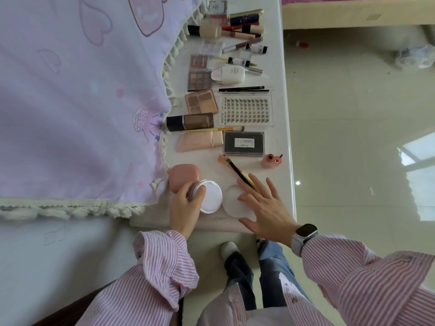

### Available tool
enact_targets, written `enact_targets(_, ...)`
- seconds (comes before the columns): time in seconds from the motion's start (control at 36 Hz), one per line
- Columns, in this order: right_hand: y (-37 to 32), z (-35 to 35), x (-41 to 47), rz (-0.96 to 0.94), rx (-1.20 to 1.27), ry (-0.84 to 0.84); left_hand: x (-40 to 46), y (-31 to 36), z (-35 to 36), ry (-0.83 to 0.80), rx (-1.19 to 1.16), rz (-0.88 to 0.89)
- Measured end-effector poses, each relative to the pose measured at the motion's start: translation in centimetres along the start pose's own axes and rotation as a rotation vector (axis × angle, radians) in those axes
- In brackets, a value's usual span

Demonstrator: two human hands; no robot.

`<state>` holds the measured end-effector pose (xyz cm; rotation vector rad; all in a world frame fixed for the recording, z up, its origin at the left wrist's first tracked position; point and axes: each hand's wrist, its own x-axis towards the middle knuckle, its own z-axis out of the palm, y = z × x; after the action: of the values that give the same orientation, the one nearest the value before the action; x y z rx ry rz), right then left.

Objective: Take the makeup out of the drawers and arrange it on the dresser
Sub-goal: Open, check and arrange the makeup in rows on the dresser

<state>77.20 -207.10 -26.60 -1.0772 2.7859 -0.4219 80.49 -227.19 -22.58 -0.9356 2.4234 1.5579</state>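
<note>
Nearest: left hand grips a round powder jar at the near end of the worktop, fingers curled round its side, jar tilted w/ its white face up. Right hand is flat & spread, resting on a white round puff just beside the jar; fingertips touch a brush. Behind the jar, touching it: pink case. Further back: pink tube, black box, lash tray, palettes, then lipsticks & bottles at the far end, next to the purple cloth. No drawer in view. Looks like the arranging step, most makeup already out. Next prob needs the jar set down flat in the near gap, maybe puff w/ it
</note>
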Motion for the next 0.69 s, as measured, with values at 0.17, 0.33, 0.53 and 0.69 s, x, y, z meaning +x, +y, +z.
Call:
enact_targets(0.17,-0.1,0.3,0.3,0.009,-0.037,0.036,-0.3,0.0,0.3,0.019,0.079,0.049)
enact_targets(0.33,-0.1,0.1,0.2,0.046,-0.004,-0.010,-0.5,-0.4,0.9,0.039,0.270,0.117)
enact_targets(0.53,0.2,-0.4,0.0,0.064,0.059,-0.051,-1.0,-0.4,1.4,0.128,0.231,0.093)
enact_targets(0.69,0.5,-1.1,-0.6,0.027,0.219,-0.048,-1.4,-0.1,1.4,0.175,0.216,0.137)
